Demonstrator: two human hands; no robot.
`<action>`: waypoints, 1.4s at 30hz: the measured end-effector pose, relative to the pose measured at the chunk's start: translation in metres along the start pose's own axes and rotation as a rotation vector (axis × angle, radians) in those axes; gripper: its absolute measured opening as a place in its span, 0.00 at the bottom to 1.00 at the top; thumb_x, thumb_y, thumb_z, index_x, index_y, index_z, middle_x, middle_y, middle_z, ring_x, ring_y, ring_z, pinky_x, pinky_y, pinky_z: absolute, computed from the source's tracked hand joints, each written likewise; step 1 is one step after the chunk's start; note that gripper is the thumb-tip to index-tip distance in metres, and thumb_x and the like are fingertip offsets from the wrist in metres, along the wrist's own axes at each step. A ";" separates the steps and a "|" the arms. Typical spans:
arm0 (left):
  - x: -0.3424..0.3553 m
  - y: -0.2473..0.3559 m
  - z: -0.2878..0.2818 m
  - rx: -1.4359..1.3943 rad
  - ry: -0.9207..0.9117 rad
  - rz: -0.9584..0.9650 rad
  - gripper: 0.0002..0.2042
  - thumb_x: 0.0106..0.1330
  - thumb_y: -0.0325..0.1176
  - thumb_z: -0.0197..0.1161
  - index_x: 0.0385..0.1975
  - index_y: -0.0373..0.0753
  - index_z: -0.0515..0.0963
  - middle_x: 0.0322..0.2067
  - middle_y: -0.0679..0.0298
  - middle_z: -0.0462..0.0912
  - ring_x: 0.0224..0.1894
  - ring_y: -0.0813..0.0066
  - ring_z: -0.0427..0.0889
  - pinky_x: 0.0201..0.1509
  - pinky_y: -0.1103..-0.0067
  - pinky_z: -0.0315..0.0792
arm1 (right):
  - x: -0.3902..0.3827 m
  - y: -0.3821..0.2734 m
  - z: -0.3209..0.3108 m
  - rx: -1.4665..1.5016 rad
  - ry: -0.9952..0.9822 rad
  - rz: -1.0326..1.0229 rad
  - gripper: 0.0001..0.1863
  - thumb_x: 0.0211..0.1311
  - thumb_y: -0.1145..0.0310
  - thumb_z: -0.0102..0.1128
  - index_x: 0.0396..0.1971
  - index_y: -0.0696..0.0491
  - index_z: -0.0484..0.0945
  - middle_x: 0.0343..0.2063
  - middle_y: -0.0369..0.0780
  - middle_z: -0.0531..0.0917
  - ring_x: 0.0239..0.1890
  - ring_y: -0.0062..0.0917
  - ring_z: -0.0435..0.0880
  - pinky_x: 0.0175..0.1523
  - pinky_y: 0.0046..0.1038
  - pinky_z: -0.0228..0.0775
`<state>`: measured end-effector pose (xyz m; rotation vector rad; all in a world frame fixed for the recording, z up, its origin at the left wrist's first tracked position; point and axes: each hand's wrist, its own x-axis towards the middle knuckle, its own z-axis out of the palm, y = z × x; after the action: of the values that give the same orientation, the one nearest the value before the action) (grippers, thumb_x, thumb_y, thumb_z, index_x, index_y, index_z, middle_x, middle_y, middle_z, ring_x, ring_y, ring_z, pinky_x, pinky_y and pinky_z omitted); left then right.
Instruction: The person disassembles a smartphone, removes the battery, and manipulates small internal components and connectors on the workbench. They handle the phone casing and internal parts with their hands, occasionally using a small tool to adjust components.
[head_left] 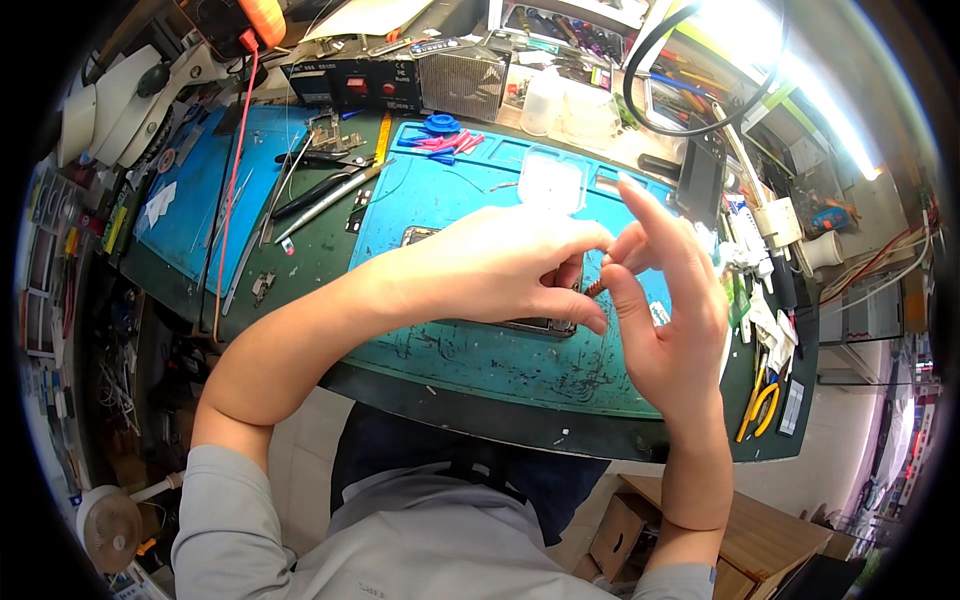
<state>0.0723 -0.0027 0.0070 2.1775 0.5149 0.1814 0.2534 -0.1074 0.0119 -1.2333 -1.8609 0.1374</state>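
Note:
My left hand [510, 265] and my right hand [665, 300] meet above a teal work mat [480, 350]. Between their fingertips they pinch a small thin reddish-brown part [594, 288]. The index finger of my right hand sticks up and away from the others. Under my left hand lies a flat dark device [540, 325], mostly hidden, with one corner [418, 235] showing past my wrist.
Tweezers and slim tools [320, 195] lie on the green mat at left. Pink and blue plastic picks [445, 140] sit at the mat's far edge beside a clear tray [552, 180]. Yellow-handled pliers [762, 405] rest at right. A microscope [130, 95] stands far left.

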 end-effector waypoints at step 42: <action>-0.012 -0.007 0.036 -0.192 0.310 0.261 0.24 0.67 0.31 0.72 0.61 0.35 0.75 0.44 0.56 0.86 0.44 0.65 0.88 0.48 0.72 0.81 | -0.006 -0.012 -0.009 0.202 -0.122 0.008 0.25 0.57 0.84 0.68 0.56 0.53 0.86 0.35 0.42 0.84 0.34 0.27 0.84 0.37 0.26 0.76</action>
<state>0.0700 -0.0303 -0.0200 2.0299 0.3635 0.6907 0.2520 -0.1215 0.0204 -1.1132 -1.8947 0.4031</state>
